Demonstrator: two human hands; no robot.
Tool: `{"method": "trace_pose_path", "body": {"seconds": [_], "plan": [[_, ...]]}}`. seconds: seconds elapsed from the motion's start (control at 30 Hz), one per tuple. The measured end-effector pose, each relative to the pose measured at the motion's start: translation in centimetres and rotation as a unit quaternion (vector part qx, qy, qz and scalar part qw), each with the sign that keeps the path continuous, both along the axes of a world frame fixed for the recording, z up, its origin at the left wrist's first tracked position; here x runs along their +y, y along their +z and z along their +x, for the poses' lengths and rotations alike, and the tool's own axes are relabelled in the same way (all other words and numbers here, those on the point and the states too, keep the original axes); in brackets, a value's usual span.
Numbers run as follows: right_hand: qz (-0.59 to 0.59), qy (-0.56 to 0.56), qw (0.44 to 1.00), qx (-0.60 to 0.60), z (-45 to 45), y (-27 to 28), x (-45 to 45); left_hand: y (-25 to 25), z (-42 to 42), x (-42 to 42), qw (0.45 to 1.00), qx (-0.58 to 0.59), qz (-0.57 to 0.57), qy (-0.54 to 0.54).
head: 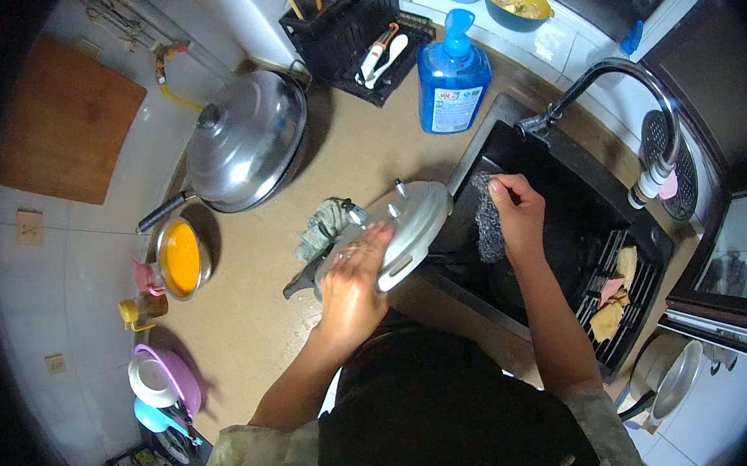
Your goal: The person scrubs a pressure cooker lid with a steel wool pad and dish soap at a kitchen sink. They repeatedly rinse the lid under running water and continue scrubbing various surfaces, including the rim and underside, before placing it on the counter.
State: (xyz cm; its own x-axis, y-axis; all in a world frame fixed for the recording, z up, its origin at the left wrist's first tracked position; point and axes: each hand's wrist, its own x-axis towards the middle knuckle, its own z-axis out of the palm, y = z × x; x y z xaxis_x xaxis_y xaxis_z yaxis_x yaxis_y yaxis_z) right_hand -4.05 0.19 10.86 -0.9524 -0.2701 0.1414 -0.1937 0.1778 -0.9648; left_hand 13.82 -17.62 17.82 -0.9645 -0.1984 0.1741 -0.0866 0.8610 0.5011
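Note:
My left hand point(354, 286) holds a metal pressure cooker lid point(415, 227) tilted at the left edge of the black sink point(555, 233). Valves and a dark handle show on the lid. Over the basin, my right hand point(521, 213) pinches a steel wool scourer point(489, 225), which hangs down from the fingers. A crumpled grey-green cloth point(324, 226) lies on the counter just behind the lid. The chrome faucet point(622, 66) arches over the sink's far right corner; whether water runs cannot be seen.
A lidded wok point(247, 141), a metal bowl of orange liquid point(182, 258) and a purple basin point(179, 376) stand at left. Behind are a blue pump bottle point(454, 81) and a black utensil rack point(347, 40). Cloths lie on the sink's slatted rack point(612, 301). A window stands open at right.

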Motion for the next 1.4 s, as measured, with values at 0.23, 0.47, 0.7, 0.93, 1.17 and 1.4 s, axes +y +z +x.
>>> {"method": "trace_pose_path", "body": {"seconds": [0.23,0.47,0.7,0.93,1.17,1.4], "plan": [[-0.015,0.137,0.990,0.002,1.9,-0.5,-0.2,-1.4,1.2,2.5,0.999,0.035,0.004,-0.015],[0.038,0.177,0.956,0.229,7.1,3.8,-0.3,-1.6,0.7,3.7,1.000,0.030,-0.003,0.007],[0.024,0.075,0.992,0.094,4.3,0.2,-0.7,-2.2,0.4,4.2,0.999,0.039,-0.011,0.009],[-0.047,0.007,0.968,-0.245,4.5,0.6,0.5,-2.5,-0.1,5.0,0.999,0.033,-0.007,0.011],[-0.285,0.041,0.720,-0.631,7.4,2.5,-0.4,-2.3,0.2,4.5,0.996,-0.013,0.046,-0.073],[-0.151,0.100,0.844,-0.505,7.5,0.1,0.8,-10.0,9.0,-7.7,0.980,-0.071,0.133,0.128]]}}
